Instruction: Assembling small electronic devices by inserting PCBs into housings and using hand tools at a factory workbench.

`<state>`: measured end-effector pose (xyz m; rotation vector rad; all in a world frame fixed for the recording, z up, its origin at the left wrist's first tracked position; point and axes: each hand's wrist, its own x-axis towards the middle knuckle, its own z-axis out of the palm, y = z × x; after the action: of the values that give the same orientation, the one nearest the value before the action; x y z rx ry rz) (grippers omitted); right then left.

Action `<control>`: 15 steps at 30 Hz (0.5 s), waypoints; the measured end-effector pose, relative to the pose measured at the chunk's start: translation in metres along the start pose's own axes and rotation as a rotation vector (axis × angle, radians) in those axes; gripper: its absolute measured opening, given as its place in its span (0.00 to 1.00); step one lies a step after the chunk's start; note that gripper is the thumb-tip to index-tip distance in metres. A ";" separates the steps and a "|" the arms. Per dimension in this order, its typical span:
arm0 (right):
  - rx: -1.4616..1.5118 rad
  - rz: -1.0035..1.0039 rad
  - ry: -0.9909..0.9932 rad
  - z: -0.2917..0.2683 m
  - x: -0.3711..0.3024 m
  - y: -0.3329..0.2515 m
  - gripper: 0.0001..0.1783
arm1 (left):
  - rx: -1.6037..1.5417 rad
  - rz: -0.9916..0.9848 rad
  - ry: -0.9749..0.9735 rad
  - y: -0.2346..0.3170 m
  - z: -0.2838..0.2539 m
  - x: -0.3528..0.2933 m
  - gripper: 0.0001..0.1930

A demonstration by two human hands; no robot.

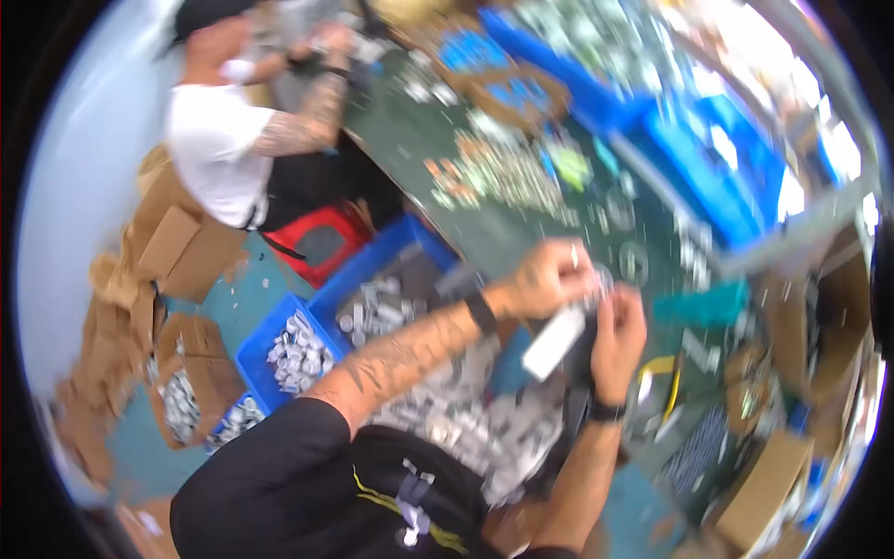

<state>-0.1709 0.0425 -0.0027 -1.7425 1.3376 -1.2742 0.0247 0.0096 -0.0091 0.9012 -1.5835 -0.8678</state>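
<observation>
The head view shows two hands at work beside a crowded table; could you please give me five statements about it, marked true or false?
1. The left hand and right hand are close together, near a white rectangular piece. True.
2. Only the right wrist wears a dark band. False: the left wrist has a dark band too.
3. The co-worker at upper left wears a black top. False: the top is white.
4. An open cardboard box at the left holds many small pale pieces. True.
5. The table is bright red. False: it is dark green.
</observation>
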 end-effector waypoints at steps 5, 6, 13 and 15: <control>0.188 0.135 -0.026 0.002 0.015 -0.017 0.06 | -0.078 -0.215 -0.040 0.017 -0.007 0.011 0.06; 0.173 0.156 -0.024 0.000 0.013 -0.019 0.05 | -0.074 -0.214 -0.051 0.018 -0.004 0.011 0.06; 0.124 0.115 -0.019 -0.011 0.005 -0.016 0.04 | -0.113 -0.176 -0.056 0.002 0.007 0.006 0.08; 0.089 0.101 -0.004 -0.014 0.001 -0.014 0.05 | -0.116 -0.137 -0.058 0.002 0.013 0.006 0.05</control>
<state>-0.1791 0.0474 0.0148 -1.5960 1.3295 -1.2544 0.0104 0.0067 -0.0068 0.9164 -1.5178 -1.0799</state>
